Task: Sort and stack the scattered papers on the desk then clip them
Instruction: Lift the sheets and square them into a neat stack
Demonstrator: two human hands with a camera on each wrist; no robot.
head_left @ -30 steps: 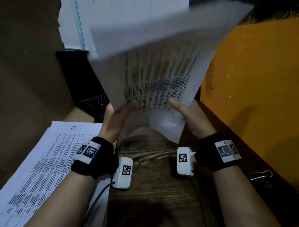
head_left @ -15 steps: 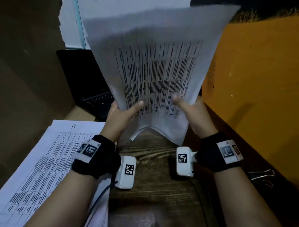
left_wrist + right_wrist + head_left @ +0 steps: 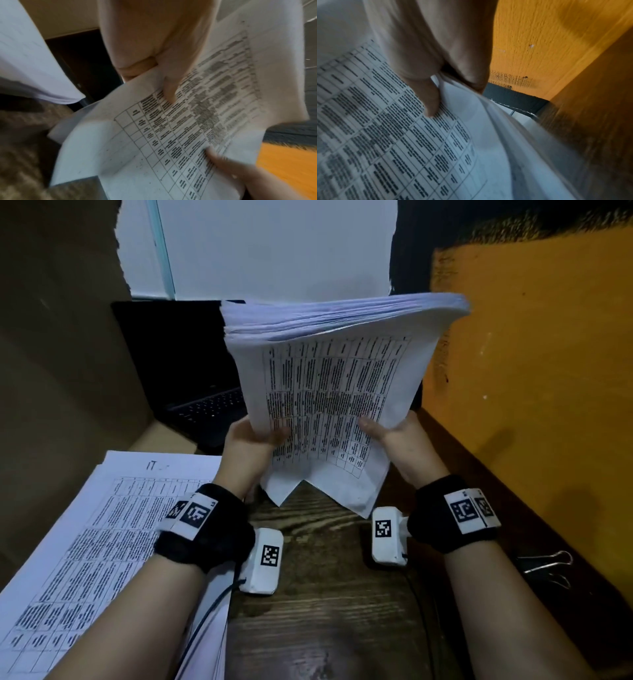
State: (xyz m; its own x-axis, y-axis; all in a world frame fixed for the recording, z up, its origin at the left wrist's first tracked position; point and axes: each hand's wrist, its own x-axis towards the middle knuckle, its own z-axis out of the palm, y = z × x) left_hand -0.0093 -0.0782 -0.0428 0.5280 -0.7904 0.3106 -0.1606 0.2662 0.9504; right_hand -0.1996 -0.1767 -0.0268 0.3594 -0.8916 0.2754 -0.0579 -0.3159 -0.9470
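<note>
Head view, centre frame: left hand and right hand pinching uneven paper stack by thumbs, lower sheets likely slipping loose.

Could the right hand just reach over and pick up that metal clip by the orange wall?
Probably not yet. The binder clip lies unobstructed on the desk beside the right forearm, but the right hand and left hand both grip the paper stack. It would have to let go first.
</note>
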